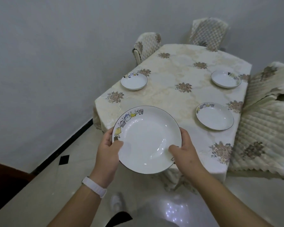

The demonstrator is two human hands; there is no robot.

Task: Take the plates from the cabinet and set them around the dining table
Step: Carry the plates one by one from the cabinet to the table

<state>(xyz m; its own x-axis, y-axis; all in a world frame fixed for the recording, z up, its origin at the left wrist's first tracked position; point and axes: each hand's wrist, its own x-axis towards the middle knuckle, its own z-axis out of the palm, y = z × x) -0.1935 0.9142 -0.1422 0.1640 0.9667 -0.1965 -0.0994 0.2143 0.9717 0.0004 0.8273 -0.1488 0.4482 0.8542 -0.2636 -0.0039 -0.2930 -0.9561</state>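
On the cream floral-clothed dining table (175,102), the near-left corner lies bare; three white rimmed plates (214,116) and quilted chairs (261,128) crowd its other edges.

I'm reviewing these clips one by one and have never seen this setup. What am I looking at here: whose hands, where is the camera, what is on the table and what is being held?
No machine here: a person wears one wide-angle camera on the head, looking down at their own bare hands. The left hand, with a white wristband, and the right hand grip opposite edges of a white plate with small cartoon figures on its rim, held over the near corner of the dining table. The table has a floral cloth and covered chairs around it. Three matching plates already lie there: far left, far right, near right.
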